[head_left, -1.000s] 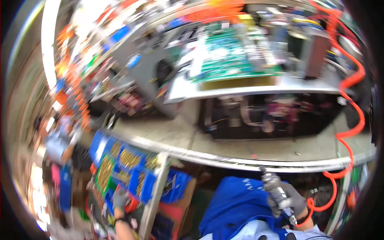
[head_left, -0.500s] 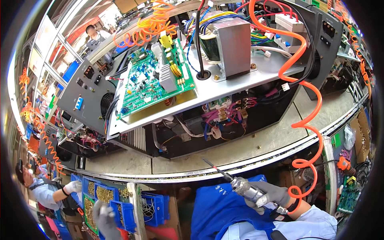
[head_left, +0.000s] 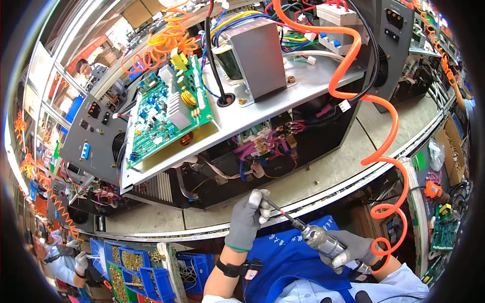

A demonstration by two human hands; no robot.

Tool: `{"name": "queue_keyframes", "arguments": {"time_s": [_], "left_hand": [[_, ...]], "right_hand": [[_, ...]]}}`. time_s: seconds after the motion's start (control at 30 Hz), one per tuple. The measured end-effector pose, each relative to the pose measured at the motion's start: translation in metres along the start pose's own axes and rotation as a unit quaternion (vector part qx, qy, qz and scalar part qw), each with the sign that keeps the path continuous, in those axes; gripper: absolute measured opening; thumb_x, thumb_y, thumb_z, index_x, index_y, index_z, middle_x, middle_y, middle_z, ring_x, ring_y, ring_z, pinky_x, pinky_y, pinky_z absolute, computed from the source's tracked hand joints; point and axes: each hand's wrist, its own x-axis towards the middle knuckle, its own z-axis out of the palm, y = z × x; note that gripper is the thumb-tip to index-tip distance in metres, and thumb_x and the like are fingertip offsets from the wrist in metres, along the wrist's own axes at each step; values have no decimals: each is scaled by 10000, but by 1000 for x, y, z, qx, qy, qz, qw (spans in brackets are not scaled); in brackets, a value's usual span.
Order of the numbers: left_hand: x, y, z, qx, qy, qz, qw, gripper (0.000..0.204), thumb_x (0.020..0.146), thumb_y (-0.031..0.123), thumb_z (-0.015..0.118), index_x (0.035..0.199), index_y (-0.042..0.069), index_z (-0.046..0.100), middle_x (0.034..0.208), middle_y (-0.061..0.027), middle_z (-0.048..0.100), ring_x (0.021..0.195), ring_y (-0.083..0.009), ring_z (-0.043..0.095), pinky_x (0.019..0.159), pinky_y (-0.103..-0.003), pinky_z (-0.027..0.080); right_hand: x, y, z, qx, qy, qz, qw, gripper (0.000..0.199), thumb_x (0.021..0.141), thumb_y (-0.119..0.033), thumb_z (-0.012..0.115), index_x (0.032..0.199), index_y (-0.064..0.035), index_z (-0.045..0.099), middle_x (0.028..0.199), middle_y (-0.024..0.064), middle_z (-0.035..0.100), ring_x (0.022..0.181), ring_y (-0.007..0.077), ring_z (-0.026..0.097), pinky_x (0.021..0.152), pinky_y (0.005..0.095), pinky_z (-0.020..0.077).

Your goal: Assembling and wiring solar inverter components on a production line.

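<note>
My right hand [head_left: 352, 248], in a grey glove, is wrapped round a pneumatic screwdriver [head_left: 323, 241], its long thin bit pointing up and to the left. At the bit's tip is my left hand [head_left: 246, 218], also gloved, with thumb and fingers pinched together; whatever small thing they hold is hidden. Both hands are in front of the bench edge. Beyond them stands an open black machine chassis [head_left: 303, 166]. Its metal shelf [head_left: 262, 113] carries a green circuit board [head_left: 164, 111] and a boxy grey transformer [head_left: 260, 58].
An orange coiled air hose [head_left: 389, 136] hangs down to the screwdriver. Blue bins [head_left: 151, 283] of brass-coloured screws stand at the lower left. A co-worker's gloved hand [head_left: 81, 263] is beside them. Loose screws lie on the bench [head_left: 222, 214]. Another grey-panelled unit [head_left: 396, 65] stands at right.
My left hand has moved from the screw bins up and right to the bit's tip, its fingers closing. The view has shifted, so the chassis appears further left. The right hand keeps its grip.
</note>
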Motion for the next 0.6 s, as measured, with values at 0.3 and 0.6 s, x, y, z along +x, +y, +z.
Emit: {"name": "queue_keyframes", "arguments": {"time_s": [0.3, 0.6], "left_hand": [[-4, 17, -3, 171, -22, 20, 985, 346, 1001, 286, 540, 1064, -40, 637, 745, -39, 622, 579, -75, 555, 484, -196, 415], [6, 9, 18, 207, 55, 37, 976, 375, 986, 320, 553, 1111, -23, 641, 759, -61, 637, 591, -82, 581, 481, -206, 444]], "right_hand": [[4, 3, -12, 229, -99, 4, 968, 723, 682, -309, 803, 1223, 18, 453, 748, 68, 519, 566, 143, 554, 493, 260, 467], [7, -4, -4, -6, 38, -16, 999, 751, 656, -301, 854, 1234, -5, 477, 779, 97, 579, 594, 165, 584, 541, 291, 505]]}}
